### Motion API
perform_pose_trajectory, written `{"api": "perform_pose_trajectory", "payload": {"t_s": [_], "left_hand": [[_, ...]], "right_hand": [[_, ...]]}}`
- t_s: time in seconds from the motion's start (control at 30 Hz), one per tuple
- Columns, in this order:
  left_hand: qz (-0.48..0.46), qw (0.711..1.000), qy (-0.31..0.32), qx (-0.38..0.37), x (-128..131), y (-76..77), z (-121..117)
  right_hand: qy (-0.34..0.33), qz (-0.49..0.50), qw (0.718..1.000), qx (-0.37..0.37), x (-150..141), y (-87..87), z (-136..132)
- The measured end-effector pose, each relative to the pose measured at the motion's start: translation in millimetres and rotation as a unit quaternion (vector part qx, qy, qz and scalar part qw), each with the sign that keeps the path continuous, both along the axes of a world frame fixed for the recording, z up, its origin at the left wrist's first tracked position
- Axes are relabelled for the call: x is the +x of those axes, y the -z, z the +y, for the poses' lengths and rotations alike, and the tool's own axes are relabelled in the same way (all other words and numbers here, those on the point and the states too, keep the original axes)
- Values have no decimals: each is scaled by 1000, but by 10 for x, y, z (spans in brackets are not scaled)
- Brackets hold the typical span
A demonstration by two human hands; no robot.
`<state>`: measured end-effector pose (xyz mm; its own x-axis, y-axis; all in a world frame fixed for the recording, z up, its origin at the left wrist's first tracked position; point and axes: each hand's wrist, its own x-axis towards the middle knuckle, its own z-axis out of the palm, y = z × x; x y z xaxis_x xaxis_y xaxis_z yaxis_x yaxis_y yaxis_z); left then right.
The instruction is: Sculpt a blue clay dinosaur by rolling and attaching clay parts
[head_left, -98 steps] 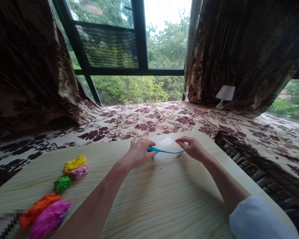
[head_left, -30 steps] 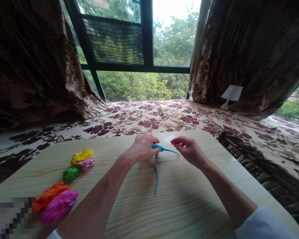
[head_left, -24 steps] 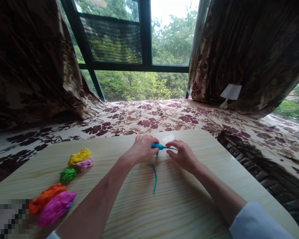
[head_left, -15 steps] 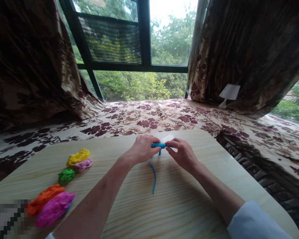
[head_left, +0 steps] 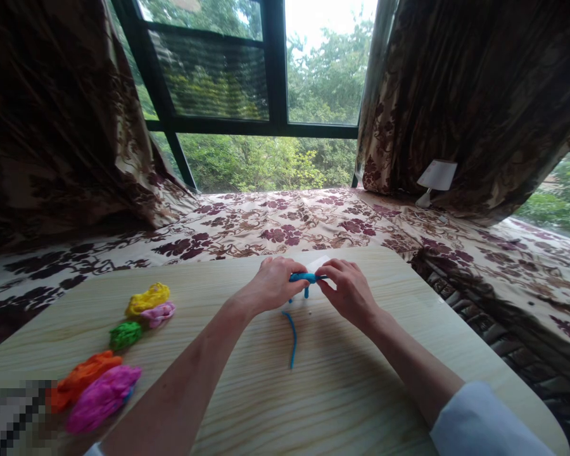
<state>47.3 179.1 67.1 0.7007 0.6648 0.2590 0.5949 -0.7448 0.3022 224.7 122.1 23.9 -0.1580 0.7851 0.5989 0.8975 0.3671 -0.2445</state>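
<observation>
Near the far side of the table, my left hand [head_left: 279, 284] grips one end of a blue clay figure [head_left: 306, 278] between thumb and fingers. The figure has a thick body with short legs pointing down. On its other end, my right hand [head_left: 346, 284] pinches the thin blue tail, most of which is hidden by the fingers. Closer to me lies a loose thin strip of blue clay [head_left: 292, 341], slightly curved. A tiny pale speck sits on the table just beneath the figure.
Lumps of clay lie on the left of the wooden table [head_left: 361, 392]: yellow [head_left: 147, 299], pale pink [head_left: 158, 313], green [head_left: 126, 335], orange [head_left: 86, 379] and magenta [head_left: 103, 399]. A white lamp [head_left: 437, 175] stands on the flowered cloth beyond.
The thin tail has come apart, and a strip of it now lies on the table. My right hand has moved left from beyond the tail's tip to pinch the remaining stub.
</observation>
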Motion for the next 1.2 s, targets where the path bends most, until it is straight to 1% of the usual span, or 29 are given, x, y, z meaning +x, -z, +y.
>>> {"api": "perform_pose_trajectory", "payload": {"t_s": [0.13, 0.23, 0.33, 0.47, 0.57, 0.7, 0.8, 0.97, 1.2], "left_hand": [[-1, 1000, 2, 8, 5, 14, -2], [1, 1000, -4, 8, 8, -1, -6], [0, 1000, -12, 1, 5, -29, -7], [1, 1000, -4, -12, 0, -45, -9], [-14, 1000, -6, -10, 1, -29, -5], [-51, 998, -13, 18, 11, -1, 5], [-63, 997, -11, 38, 22, 2, 8], [-62, 997, -11, 45, 31, -3, 2], [-45, 998, -13, 48, 19, 12, 0]], "right_hand": [[-6, -12, 1000, -1, 8, -17, -4], [4, -17, 1000, 7, 21, -31, -15], [18, -23, 999, 17, 26, -45, -34], [16, -20, 1000, 19, 21, -56, -46], [7, -1, 1000, 12, 33, -57, -35], [-16, 49, 999, -15, 64, -54, -17], [-28, 69, 997, -23, 66, -53, -9], [-28, 75, 997, -21, 53, -51, -12], [-52, 70, 995, -47, 81, -48, -20]]}}
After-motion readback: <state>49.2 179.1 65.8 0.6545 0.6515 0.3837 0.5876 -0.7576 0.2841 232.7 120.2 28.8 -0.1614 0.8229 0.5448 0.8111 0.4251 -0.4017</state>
